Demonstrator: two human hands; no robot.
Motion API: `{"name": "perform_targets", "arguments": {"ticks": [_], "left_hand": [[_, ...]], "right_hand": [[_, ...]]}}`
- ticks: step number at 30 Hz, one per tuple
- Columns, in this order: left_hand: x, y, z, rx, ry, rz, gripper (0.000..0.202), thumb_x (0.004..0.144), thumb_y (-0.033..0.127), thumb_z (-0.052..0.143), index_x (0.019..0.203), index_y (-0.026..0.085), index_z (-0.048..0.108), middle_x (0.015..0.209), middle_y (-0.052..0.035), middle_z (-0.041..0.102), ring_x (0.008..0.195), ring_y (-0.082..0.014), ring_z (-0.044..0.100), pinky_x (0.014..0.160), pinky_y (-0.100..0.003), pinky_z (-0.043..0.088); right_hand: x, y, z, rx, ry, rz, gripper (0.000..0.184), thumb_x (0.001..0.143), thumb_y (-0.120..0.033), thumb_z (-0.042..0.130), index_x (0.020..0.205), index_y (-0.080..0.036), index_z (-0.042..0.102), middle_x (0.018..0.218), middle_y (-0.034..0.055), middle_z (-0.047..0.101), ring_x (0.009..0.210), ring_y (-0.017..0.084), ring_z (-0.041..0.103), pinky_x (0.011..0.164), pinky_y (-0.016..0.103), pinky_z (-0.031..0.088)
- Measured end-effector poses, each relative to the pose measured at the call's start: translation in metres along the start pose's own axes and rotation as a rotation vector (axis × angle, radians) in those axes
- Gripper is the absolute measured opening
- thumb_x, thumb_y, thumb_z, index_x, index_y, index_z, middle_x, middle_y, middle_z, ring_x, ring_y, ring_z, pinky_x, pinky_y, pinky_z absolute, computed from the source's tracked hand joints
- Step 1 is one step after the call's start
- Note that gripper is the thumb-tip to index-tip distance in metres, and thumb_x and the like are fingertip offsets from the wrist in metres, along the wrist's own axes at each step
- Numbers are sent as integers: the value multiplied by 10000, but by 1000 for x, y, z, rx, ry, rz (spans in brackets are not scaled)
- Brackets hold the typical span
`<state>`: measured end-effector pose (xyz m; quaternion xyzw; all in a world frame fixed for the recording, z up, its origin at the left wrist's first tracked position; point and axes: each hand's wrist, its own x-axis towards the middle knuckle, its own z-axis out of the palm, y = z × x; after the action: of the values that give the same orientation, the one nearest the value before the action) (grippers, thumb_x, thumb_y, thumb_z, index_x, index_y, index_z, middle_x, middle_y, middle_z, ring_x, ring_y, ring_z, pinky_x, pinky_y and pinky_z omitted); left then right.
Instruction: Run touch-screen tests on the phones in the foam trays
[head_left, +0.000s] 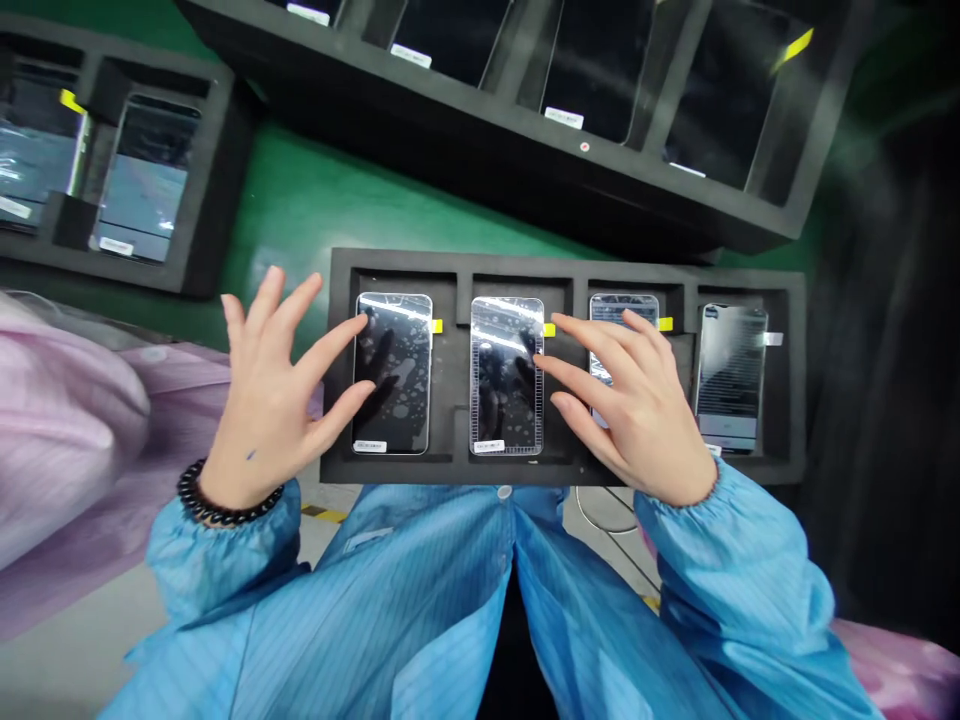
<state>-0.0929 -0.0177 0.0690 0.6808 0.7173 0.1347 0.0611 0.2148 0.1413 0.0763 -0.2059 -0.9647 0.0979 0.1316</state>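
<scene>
Fingers (334, 345) are spread apart on both hands, gripping nothing. The left hand (262, 415) is held at the foam tray (454, 380) left edge, the right hand (641, 405) over its third phone (622, 305); a green table (292, 200) is seen around.

overhead glare on phone screens (506, 340), warped, dim edges

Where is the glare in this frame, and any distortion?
Head view: glare streaks cross the tops of the leftmost phone and second phone, whose glass mirrors fingers; tray edges bow, wide-lens distortion; right side falls dark.
</scene>
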Motion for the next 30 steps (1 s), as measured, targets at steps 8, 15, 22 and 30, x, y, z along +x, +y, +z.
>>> {"name": "perform_targets", "arguments": {"ticks": [8, 15, 22, 30], "left_hand": [[-20, -6, -17, 67, -240, 65, 1041, 844, 386, 744, 1649, 314, 88, 1726, -183, 74, 1580, -486, 96, 1196, -799, 146], [5, 17, -15, 128, -318, 253, 1189, 683, 189, 788, 1646, 332, 106, 1731, -117, -2, 1590, -429, 115, 1241, -740, -54], [9, 15, -3, 105, -289, 301, 1112, 714, 158, 681, 1638, 377, 103, 1734, -53, -30, 1572, -439, 172, 1231, -772, 5], [-8, 16, -18, 56, -82, 160, 858, 909, 346, 655, 1595, 506, 165, 1734, 109, -13, 1612, -369, 84, 1290, -716, 39]], "right_hand": [[-7, -6, -2, 95, -185, -43, 539, 912, -245, 700, 1428, -198, 552, 1579, 169, 478, 1394, 345, 495, 1215, 635, 327], [9, -22, 6, 113, -323, -64, 978, 739, -254, 878, 1569, -203, 364, 1649, 174, 375, 1463, 349, 426, 1250, 637, 267], [13, -27, 7, 63, -276, -40, 902, 778, -141, 717, 1587, -184, 320, 1677, 172, 320, 1507, 357, 378, 1264, 646, 241], [5, -22, 4, 67, -152, -46, 735, 893, -167, 593, 1580, -211, 336, 1644, 165, 390, 1459, 341, 455, 1247, 640, 280]]}}
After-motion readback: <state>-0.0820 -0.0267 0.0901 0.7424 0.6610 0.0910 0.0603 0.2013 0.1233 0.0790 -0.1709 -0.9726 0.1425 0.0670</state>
